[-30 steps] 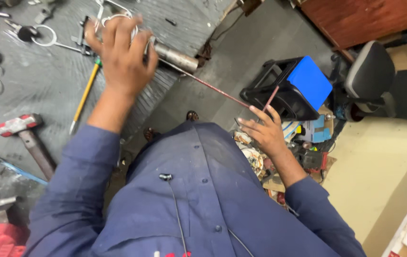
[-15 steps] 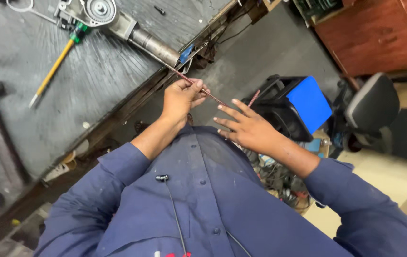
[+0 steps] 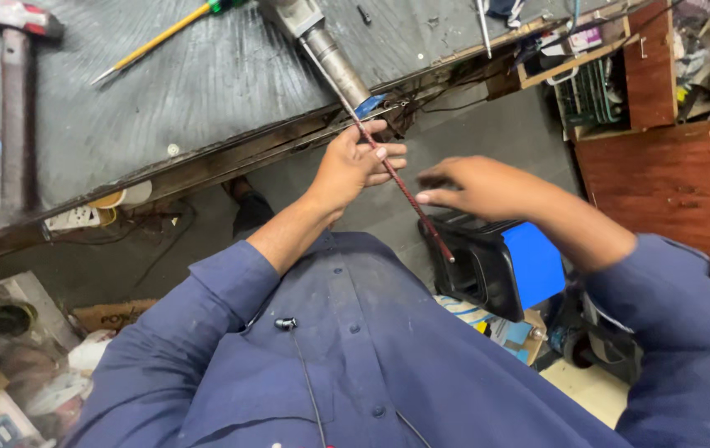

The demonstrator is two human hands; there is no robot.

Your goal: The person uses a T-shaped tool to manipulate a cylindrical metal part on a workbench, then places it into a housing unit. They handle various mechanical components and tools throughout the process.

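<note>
**Left hand closed on a thin threaded rod at the bench edge**

The left hand (image 3: 356,162) was curled around a thin reddish threaded rod (image 3: 409,199), fingers (image 3: 390,153) wrapped over it and pinching it firmly just below the near edge of the workbench (image 3: 205,83). The rod ran on a slant: its far end went up and left onto the bench, lying along a grey metal cylinder (image 3: 340,60), while its near end hung free down and to the right, ending in front of a black case with a blue panel (image 3: 500,265) on the floor.

The right hand (image 3: 475,187) was just to the right of the rod, fingers stretched out flat and loosely spread, holding nothing. Its fingertips pointed left toward the rod; whether they touched it could not be told, since the hand was blurred.

Farther out, on the grey benchtop, a hammer with a red head (image 3: 14,50) lay at the far left and a yellow-shafted screwdriver (image 3: 164,33) lay beside it to the right. A brown wooden cabinet (image 3: 662,182) stood at the right. Both sleeves were dark blue.
</note>
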